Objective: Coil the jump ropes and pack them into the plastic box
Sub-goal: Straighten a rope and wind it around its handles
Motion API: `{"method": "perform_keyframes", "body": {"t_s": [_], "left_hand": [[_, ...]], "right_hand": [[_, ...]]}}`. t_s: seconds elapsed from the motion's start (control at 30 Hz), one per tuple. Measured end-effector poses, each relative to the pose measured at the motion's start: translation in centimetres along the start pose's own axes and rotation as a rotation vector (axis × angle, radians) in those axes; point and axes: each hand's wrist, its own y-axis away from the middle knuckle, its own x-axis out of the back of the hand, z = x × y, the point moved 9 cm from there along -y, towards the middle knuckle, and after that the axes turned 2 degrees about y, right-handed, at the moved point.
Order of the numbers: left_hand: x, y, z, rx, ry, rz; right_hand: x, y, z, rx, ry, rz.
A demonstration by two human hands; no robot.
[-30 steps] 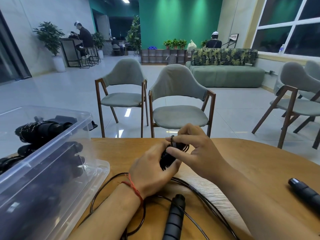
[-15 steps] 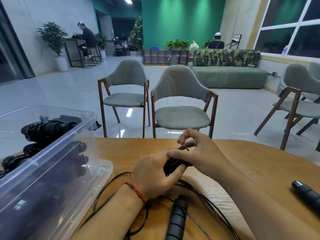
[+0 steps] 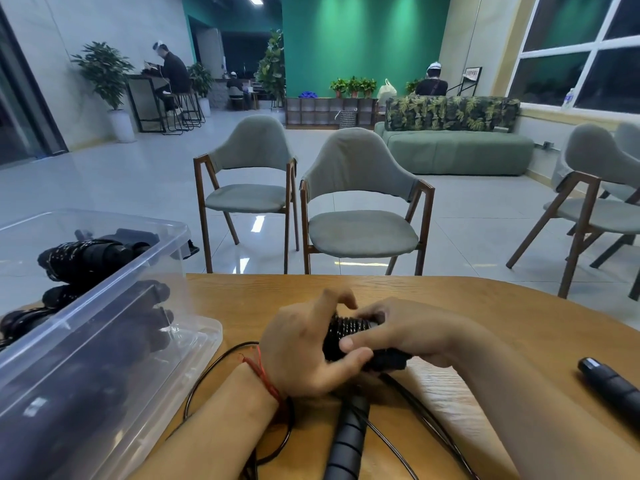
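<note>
Just right of the clear plastic box (image 3: 114,289), over the wooden table (image 3: 485,306), both hands meet on one black jump-rope handle (image 3: 346,332) whose near part is wound with tight turns of cord. The left forearm comes in from the box's right front corner, a red string (image 3: 263,372) round the wrist. The left hand (image 3: 301,351) is turned back-up, its thumb curled under the handle and its fingers arched over the top, so it grips the wound end. The right forearm reaches in from farther right of the box, across the table. The right hand (image 3: 405,332) pinches the same handle, thumb pressed on the near side of the coils and fingertips bent over the far side. The fingers are blurred, so their exact lie is unclear. Loose black cord (image 3: 211,372) loops on the table from beside the box's lid (image 3: 204,337), which lies under the box, and passes beneath the left wrist. A second handle (image 3: 346,441) lies on the table right of the box, below the hands and nearer the viewer. A third handle (image 3: 613,386) lies well to the right of the box, apart from both hands. Inside the box are dark bundled ropes (image 3: 90,258). Beyond the box's far right corner stand two grey chairs (image 3: 360,233).
</note>
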Motion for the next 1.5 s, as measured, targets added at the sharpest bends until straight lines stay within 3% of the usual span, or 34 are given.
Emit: {"method": "perform_keyframes", "body": {"t_s": [0.13, 0.2, 0.33, 0.53, 0.87, 1.07, 1.5], "left_hand": [[1.2, -0.1, -1.1, 0.084, -0.052, 0.126], [1.5, -0.2, -2.3, 0.211, -0.048, 0.166], [0.8, -0.5, -4.9, 0.490, 0.239, 0.054], [3.2, -2.5, -5.0, 0.422, 0.203, -0.014], [11.2, -6.1, -0.8, 0.347, 0.007, 0.101], [16.7, -6.5, 1.6, 0.372, -0.154, 0.189], [30.9, -0.7, 4.4, 0.521, -0.421, 0.196]], "right_hand": [[0.5, -0.7, -0.4, 0.093, -0.080, 0.139], [1.4, -0.3, -1.4, 0.163, -0.116, 0.254], [3.4, 0.4, -2.9, 0.245, -0.148, 0.443], [4.0, 0.5, -4.2, 0.298, -0.180, 0.451], [4.6, 3.3, -14.3, 0.520, 0.041, 0.488], [3.4, 4.8, -20.9, 0.621, 0.305, 0.539], [-6.7, 4.1, -31.4, 0.745, 0.405, 0.463]]}}
